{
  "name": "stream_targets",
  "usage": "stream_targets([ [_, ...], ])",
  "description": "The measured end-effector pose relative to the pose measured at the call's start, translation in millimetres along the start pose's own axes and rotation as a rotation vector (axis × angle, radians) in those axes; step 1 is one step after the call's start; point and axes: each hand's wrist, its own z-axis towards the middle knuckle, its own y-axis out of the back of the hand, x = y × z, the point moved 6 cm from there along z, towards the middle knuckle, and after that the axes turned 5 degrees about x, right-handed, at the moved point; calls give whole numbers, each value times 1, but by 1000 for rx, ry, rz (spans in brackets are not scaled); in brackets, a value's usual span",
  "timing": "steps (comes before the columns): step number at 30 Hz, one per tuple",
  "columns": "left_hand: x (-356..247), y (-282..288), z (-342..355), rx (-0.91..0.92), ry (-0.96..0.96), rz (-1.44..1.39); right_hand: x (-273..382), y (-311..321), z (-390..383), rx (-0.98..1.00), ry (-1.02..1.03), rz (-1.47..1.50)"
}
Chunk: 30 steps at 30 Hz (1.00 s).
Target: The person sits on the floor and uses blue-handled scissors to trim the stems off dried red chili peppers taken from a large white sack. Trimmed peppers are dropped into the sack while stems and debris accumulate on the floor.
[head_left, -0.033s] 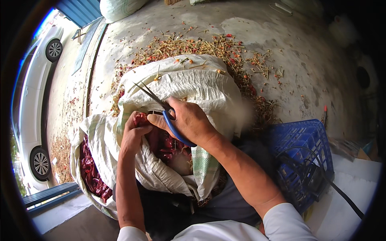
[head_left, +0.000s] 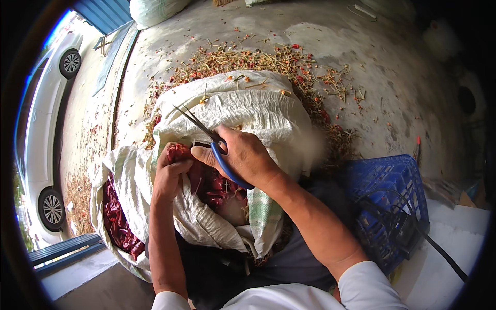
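Note:
My right hand [head_left: 249,155] is closed round a pair of scissors [head_left: 222,164] with blue handles. Their slim dark blades point to the far left, slightly parted, over the white woven sack. Close beside it, my left hand [head_left: 169,175] pinches a dark red dried chili pepper [head_left: 178,151] at the sack's mouth. Below both hands, more dried chilies [head_left: 219,188] lie inside the white woven sack [head_left: 248,111]. At the left a second opening in white sacking [head_left: 126,173] shows further dried chilies [head_left: 119,222]. My fingers partly hide the held pepper.
Cut stems and red bits [head_left: 227,57] litter the concrete floor beyond the sack. A blue plastic crate [head_left: 387,178] with a black cable [head_left: 444,256] stands at the right. A full white sack [head_left: 155,11] is at the far left, and a white car [head_left: 44,129] outside.
My left hand and the chili have shifted slightly left, away from my right thumb. The scissors stay almost in place.

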Motion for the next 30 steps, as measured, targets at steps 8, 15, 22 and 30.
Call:
stream_targets([
  [8, -39, 14, -10, -79, -185, -411, 2, -18, -2, 115, 32, -28],
  [15, -40, 1, -9, 41, -108, -349, 9, -32, -4, 119, 136, -46],
  [22, -55, -11, -14, -124, -229, -98, 14, -25, -8, -6, 107, -94],
  [30, -53, -2, -15, -302, -388, 448, 21, -28, -10, 36, 38, -164],
])
